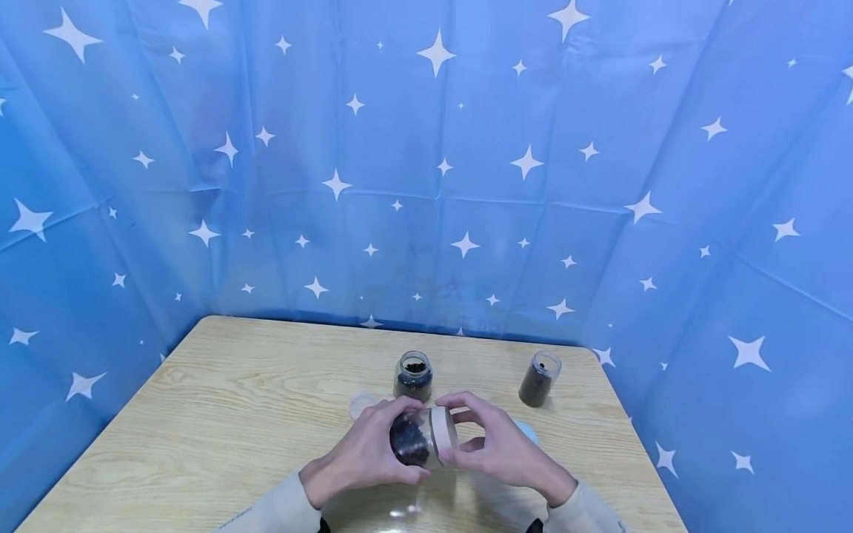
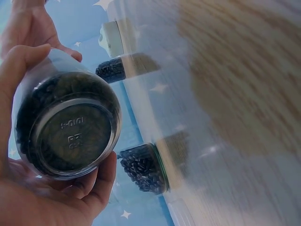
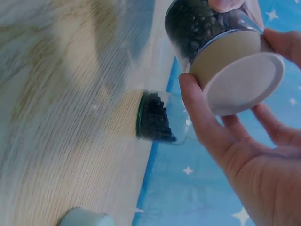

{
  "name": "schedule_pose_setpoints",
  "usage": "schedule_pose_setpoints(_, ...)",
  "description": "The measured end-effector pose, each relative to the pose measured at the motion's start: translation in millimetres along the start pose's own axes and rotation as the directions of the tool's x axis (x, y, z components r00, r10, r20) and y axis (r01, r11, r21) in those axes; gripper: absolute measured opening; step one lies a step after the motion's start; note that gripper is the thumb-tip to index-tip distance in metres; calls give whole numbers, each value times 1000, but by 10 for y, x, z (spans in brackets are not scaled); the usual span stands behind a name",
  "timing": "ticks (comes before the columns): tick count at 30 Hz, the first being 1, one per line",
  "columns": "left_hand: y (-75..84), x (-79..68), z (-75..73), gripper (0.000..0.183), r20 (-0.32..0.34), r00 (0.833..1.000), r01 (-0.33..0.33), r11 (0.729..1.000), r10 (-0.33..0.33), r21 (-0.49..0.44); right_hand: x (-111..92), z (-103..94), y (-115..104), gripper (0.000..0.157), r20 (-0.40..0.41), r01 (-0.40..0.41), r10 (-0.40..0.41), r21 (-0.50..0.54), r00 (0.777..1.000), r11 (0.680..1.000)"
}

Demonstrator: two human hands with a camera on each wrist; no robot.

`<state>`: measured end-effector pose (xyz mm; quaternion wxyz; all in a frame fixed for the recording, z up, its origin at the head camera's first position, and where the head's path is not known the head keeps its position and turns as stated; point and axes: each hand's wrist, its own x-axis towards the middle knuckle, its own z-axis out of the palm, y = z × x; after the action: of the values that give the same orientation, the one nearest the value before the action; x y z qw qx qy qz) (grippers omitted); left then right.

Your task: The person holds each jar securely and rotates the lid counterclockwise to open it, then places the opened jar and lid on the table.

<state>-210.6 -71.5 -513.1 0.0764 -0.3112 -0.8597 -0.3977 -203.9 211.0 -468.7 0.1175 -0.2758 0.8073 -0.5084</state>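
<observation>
My left hand [image 1: 369, 451] grips the body of a clear jar [image 1: 408, 442], which is tipped on its side above the table. Dark, small seeds or beans fill much of it, and its embossed base [image 2: 73, 139] faces the left wrist camera. My right hand [image 1: 503, 448] holds the jar's pale, wide lid [image 3: 244, 82] at the rim, with thumb and fingers spread round it. The lid sits on the jar's mouth. Just behind the hands stands an uncovered glass jar [image 1: 413, 386] with dark contents, also plain in the right wrist view.
A taller open jar [image 1: 536, 386] of dark grains stands at the table's back right. Beside my right hand lies a light blue-green lid [image 1: 528, 431], partly hidden. A clear round lid [image 1: 360, 405] rests left of the middle jar. Starred blue curtain [image 1: 440, 222] surrounds the wooden table [image 1: 220, 414].
</observation>
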Motion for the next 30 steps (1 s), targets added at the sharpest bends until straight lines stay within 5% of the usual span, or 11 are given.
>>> schedule_pose_setpoints(11,13,-2,-2,87,5,1000,-16,1000,16,-2,-15,-49,26,79,57,176,-170,-139,984,974)
schedule_pose_setpoints(30,19,-27,-9,86,-9,999,-37,999,37,-6,-30,-46,36,79,85,239,-227,-164,970,957)
